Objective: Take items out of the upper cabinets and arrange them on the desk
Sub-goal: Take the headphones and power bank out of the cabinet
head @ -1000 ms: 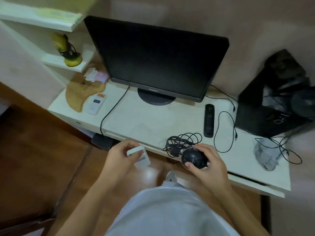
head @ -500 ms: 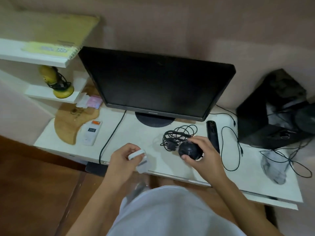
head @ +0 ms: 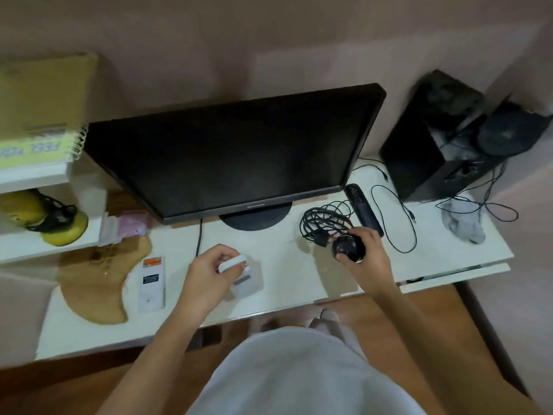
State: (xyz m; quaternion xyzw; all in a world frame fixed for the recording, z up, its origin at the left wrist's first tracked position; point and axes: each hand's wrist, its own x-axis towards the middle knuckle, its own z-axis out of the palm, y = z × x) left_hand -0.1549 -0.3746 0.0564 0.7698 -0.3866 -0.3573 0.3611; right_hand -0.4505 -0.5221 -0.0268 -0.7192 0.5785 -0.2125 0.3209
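A small white device (head: 232,262) is pinched in the left hand (head: 209,274) over the desk (head: 284,283), in front of the dark monitor (head: 233,154). A round black object (head: 348,250) is gripped by the right hand (head: 369,260), just beside a cable bundle (head: 324,218) and a black remote (head: 363,209). A white remote (head: 152,283) is laid beside a wooden board (head: 95,283) at the left. A speaker (head: 434,151) and a grey cloth (head: 463,224) are seen at the right end.
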